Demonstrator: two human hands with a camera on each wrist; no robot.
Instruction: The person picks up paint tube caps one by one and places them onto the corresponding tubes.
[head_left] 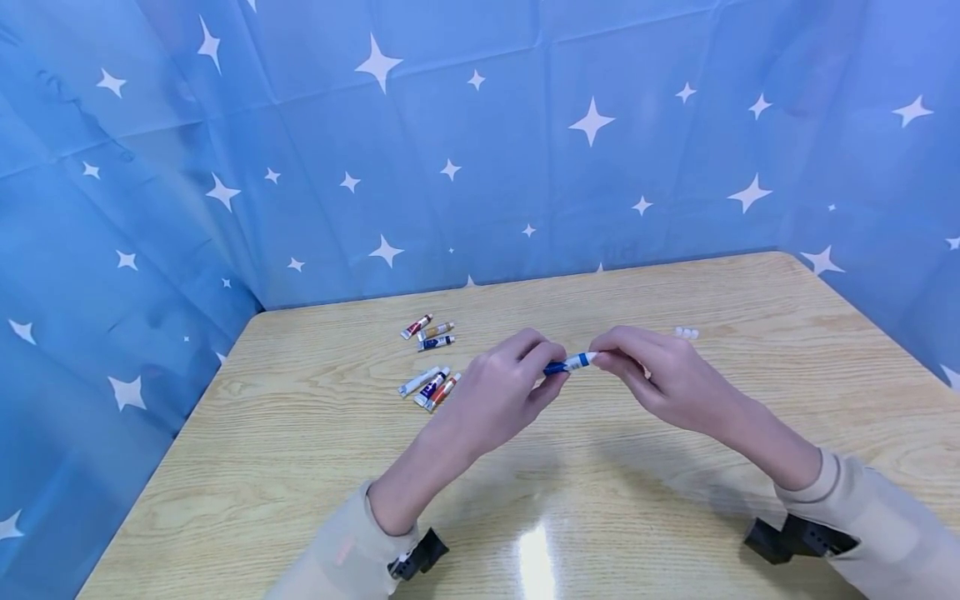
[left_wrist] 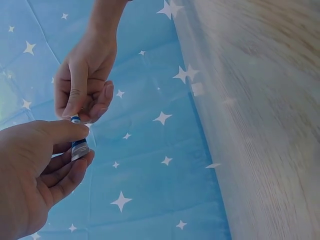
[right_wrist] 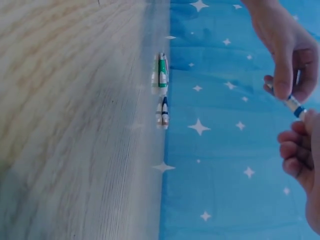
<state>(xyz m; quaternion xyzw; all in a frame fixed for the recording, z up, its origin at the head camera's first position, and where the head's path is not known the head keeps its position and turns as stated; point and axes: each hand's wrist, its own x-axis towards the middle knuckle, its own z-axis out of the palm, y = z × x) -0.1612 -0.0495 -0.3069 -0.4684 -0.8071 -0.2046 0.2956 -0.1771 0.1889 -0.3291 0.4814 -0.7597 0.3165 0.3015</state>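
Between the two hands, above the table, is a small blue and white paint tube (head_left: 572, 363). My left hand (head_left: 504, 385) grips the tube's body, and its silvery crimped end shows below the thumb in the left wrist view. At the other end, my right hand (head_left: 667, 379) pinches the white cap between thumb and fingertips. In the right wrist view the tube (right_wrist: 295, 106) slants from one hand to the other, a blue band near the cap. Whether the cap is loose or tight cannot be seen.
Several paint tubes lie left of the hands in two groups: a far one with a red tube (head_left: 417, 326), and a nearer one with a dark blue tube (head_left: 432, 387). Several small white caps (head_left: 686, 332) sit at right on the wooden table (head_left: 300, 467). A starry blue cloth hangs behind.
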